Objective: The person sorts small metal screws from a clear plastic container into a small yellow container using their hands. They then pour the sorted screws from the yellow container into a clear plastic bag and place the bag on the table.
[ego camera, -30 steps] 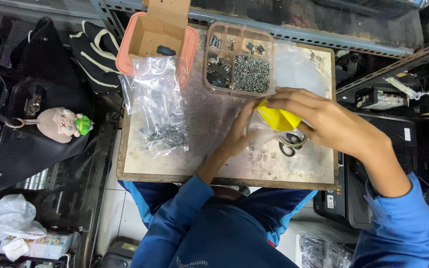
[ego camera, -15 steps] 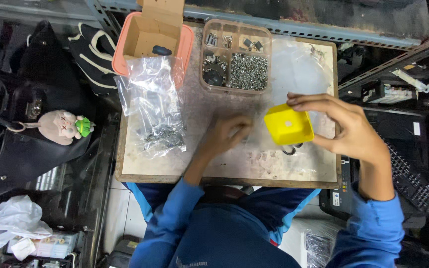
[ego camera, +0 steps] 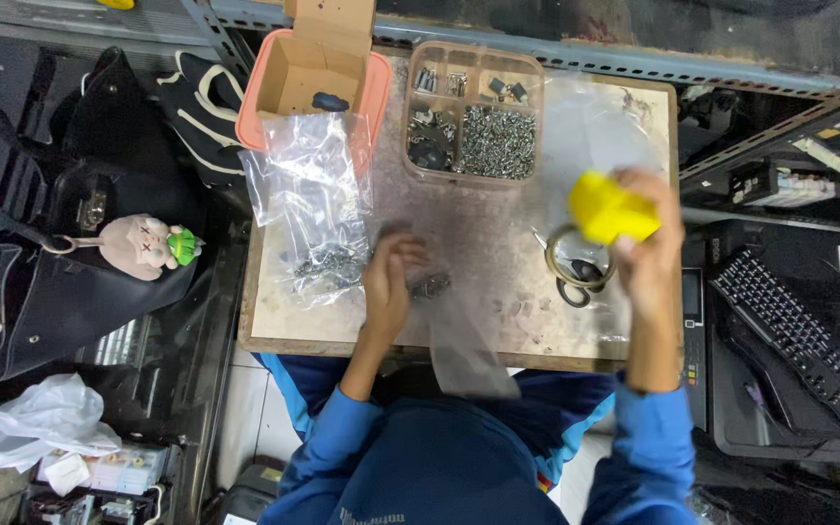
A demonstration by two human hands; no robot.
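right hand [ego camera: 648,243] grips yellow box [ego camera: 610,207], long axis slanting left-right.

Glossy yellow plastic tub [ego camera: 611,207]; worn wood tabletop [ego camera: 498,243].

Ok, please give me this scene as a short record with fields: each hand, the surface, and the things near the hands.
left hand: rests on the table beside a small pile of dark metal parts
right hand: holds a yellow square container, tilted, above the table
surface: worn wooden table
under the container: scissors
at the back: clear compartment box of screws, open cardboard box
left side: clear plastic bag with metal parts
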